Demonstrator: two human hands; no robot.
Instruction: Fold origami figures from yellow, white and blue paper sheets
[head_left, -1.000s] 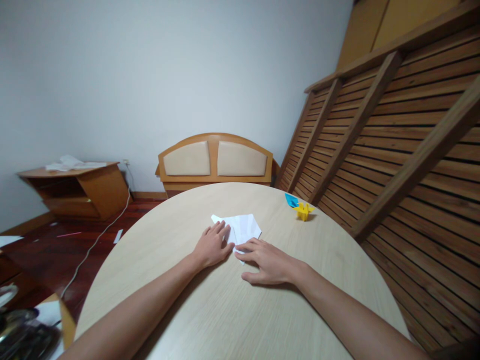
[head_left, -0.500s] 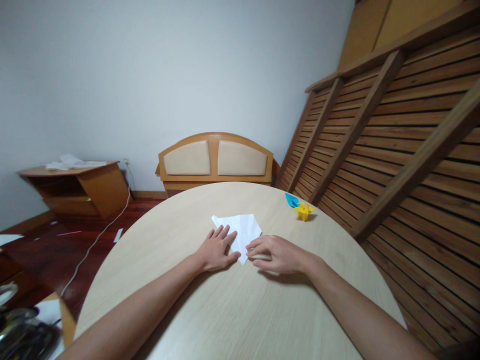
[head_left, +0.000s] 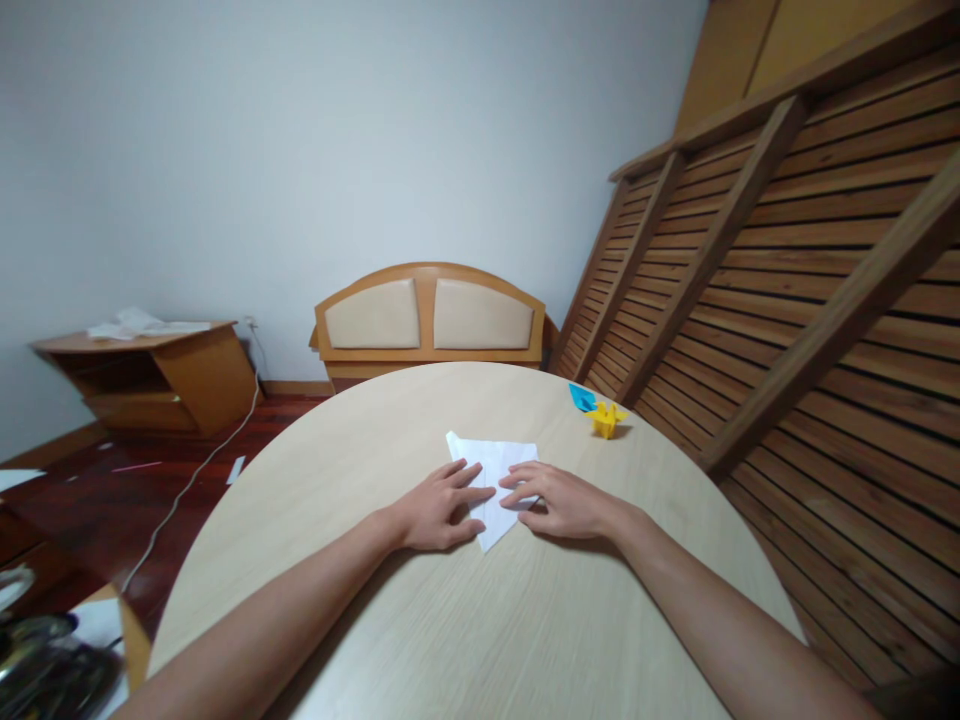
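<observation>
A folded white sheet of paper (head_left: 491, 520) lies flat on the round table, one pointed corner towards me and a small tip sticking out at its far left. My left hand (head_left: 442, 507) rests on the paper's left side with fingers spread. On the right part of the sheet lies my right hand (head_left: 559, 500), its fingers stretched out and apart, fingertips touching the surface. Neither hand grips the paper. Both hands cover parts of its side edges.
Towards the table's far right stand a yellow folded-paper figure (head_left: 605, 420) and a blue folded-paper piece (head_left: 581, 397). The pale round table (head_left: 465, 640) fills the foreground. Slatted wooden boards (head_left: 750, 270) lean along the right. A low cabinet (head_left: 195, 380) stands at the left wall.
The paper has shifted right and slightly towards me, and its outline has turned a little. My right hand has moved from the paper's lower right edge onto the sheet, its fingers spreading.
</observation>
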